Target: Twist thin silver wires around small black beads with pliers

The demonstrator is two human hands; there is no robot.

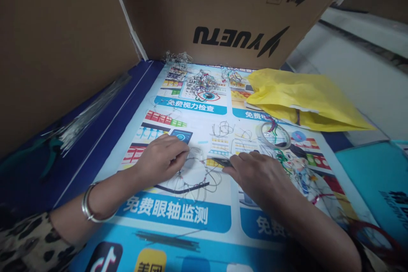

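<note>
My left hand (166, 156) is closed in a pinch at the tangle of thin wires (194, 176), whose loops spread over the printed sheet just below and beside the fingertips. The exact spot where the fingers grip the wire is hidden. Opposite it, my right hand (259, 173) is wrapped round a dark, narrow, pointed tool (222, 161), its tip directed at the wires and the left hand. Most of the tool lies covered by the palm, so its kind does not show. A thin black strip (183, 189) lies under the wire loops.
Wire tangles (205, 81) lie at the back, before a cardboard box wall (236, 4). To the right are a yellow bag (296, 93), a tape roll (273, 135) and a red ring (376, 238). Teal-handled pliers (51, 155) and a bundle of straight wires (91, 112) lie left.
</note>
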